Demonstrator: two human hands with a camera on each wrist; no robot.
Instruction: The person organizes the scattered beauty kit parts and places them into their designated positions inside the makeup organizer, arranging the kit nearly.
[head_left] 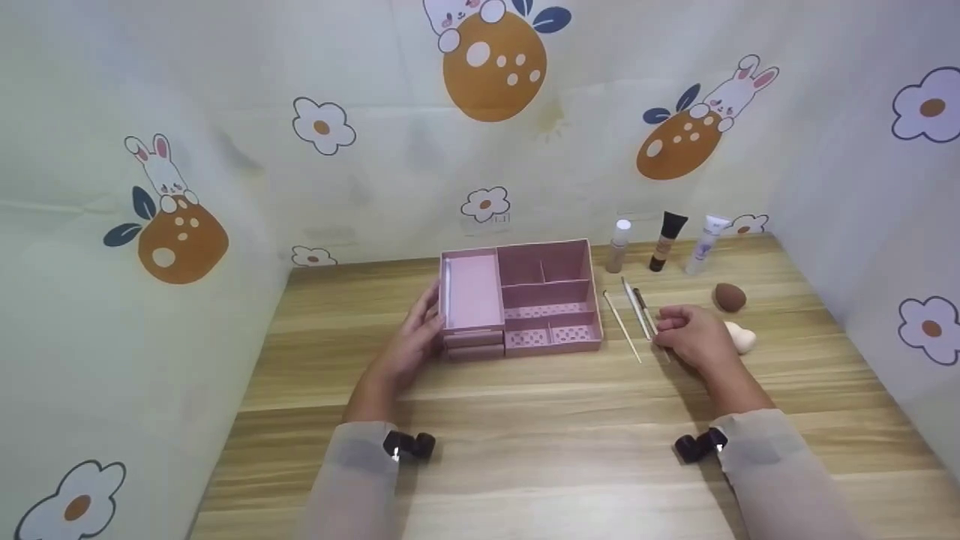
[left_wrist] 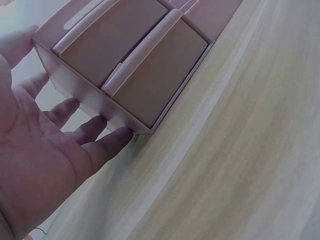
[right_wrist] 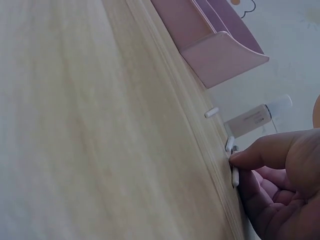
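A pink makeup organizer [head_left: 551, 283] with a lidded drawer section at its left stands on the table. My left hand [head_left: 411, 341] touches its left side with extended fingers; in the left wrist view the fingertips [left_wrist: 120, 137] rest against the side wall, beside two drawers [left_wrist: 155, 65]. To the organizer's right, my right hand [head_left: 697, 337] pinches a thin makeup brush [head_left: 643, 304] between thumb and fingers, low at the tabletop. The pale end of that brush [right_wrist: 235, 177] shows under the thumb in the right wrist view. Two more slim brushes [head_left: 622, 328] [head_left: 635, 309] lie to its left.
Behind the brushes stand a clear bottle with a white cap [head_left: 618, 247], a black-capped tube [head_left: 667, 241] and a white tube [head_left: 706, 244]. A brown makeup sponge [head_left: 729, 297] and a cream sponge [head_left: 742, 338] lie right of my right hand. Patterned cloth [head_left: 375, 187] encloses the table.
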